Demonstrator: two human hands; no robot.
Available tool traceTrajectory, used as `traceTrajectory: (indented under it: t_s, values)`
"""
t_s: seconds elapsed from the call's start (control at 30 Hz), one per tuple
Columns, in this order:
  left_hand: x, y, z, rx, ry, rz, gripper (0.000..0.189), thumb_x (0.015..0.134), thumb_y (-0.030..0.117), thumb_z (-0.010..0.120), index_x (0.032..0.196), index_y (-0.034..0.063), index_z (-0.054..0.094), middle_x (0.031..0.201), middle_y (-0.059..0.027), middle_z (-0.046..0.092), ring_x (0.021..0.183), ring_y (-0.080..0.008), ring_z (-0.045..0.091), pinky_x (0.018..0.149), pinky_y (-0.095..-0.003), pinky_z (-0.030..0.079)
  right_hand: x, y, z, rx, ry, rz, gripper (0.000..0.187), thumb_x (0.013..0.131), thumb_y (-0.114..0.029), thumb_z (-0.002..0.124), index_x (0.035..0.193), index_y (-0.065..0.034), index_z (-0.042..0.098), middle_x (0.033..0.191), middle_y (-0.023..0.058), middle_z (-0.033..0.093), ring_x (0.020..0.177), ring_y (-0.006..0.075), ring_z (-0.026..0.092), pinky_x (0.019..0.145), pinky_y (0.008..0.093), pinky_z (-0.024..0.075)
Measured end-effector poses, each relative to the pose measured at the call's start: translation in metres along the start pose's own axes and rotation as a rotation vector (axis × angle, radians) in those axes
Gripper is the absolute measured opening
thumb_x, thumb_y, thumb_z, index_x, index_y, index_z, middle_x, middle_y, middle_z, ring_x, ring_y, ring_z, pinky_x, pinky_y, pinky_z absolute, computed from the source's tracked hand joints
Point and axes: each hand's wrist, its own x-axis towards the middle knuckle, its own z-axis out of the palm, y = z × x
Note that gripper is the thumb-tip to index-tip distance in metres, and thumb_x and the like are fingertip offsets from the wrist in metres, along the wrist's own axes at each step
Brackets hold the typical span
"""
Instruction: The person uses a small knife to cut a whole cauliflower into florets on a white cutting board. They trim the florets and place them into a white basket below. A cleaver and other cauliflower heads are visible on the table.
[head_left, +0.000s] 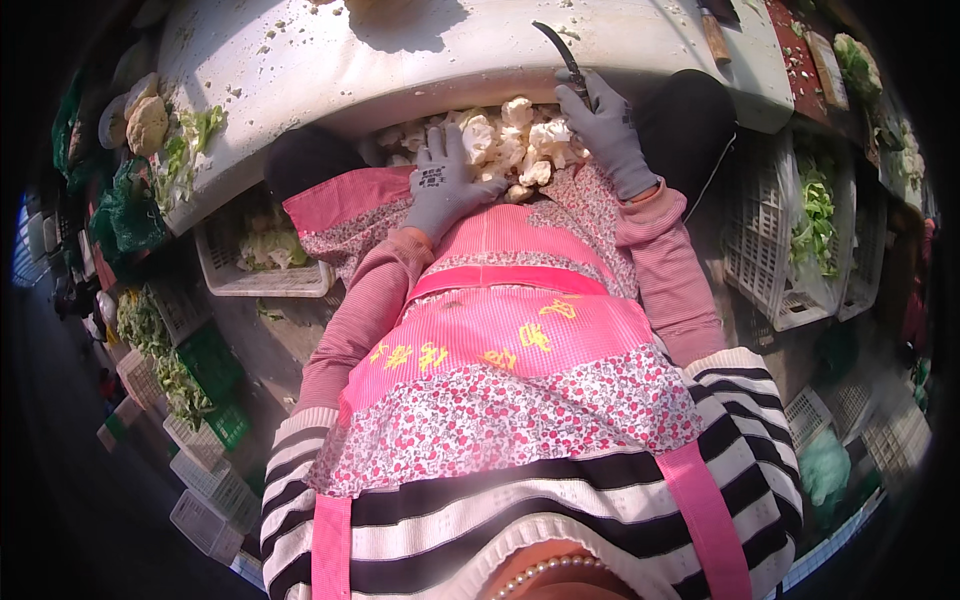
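Cut cauliflower florets (514, 142) lie in a heap between my knees, below the front edge of the white work table (315, 67). My left hand (446, 184), in a grey work glove, rests flat on the left side of the heap with its fingers spread. In my gloved right hand (604, 124), at the right side of the florets, is a small knife with a dark curved blade (559, 43); the blade points up and left over the table edge. The lower part of the heap touches my pink apron (517, 232).
Cauliflower heads (147, 126) and leaf scraps (196, 135) lie at the table's left end. A wooden-handled tool (715, 37) lies at the upper right. Plastic crates stand on the floor at left (266, 285) and right (757, 232).
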Motion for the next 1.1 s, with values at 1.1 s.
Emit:
traceTrajectory:
  t_s: [1.1]
  values:
    - [0.032, -0.064, 0.004, -0.021, 0.532, -0.048, 0.035, 0.086, 0.034, 0.076, 0.106, 0.0067, 0.066, 0.103, -0.0157, 0.067, 0.089, -0.0349, 0.067, 0.079, -0.0457, 0.054, -0.009, 0.011, 0.0, -0.573, 0.039, -0.154, 0.031, 0.097, -0.03, 0.065, 0.119, -0.0072, 0.066, 0.095, 0.0134, 0.072, 0.079, 0.0236, 0.071, 0.073, 0.0344, 0.0537]
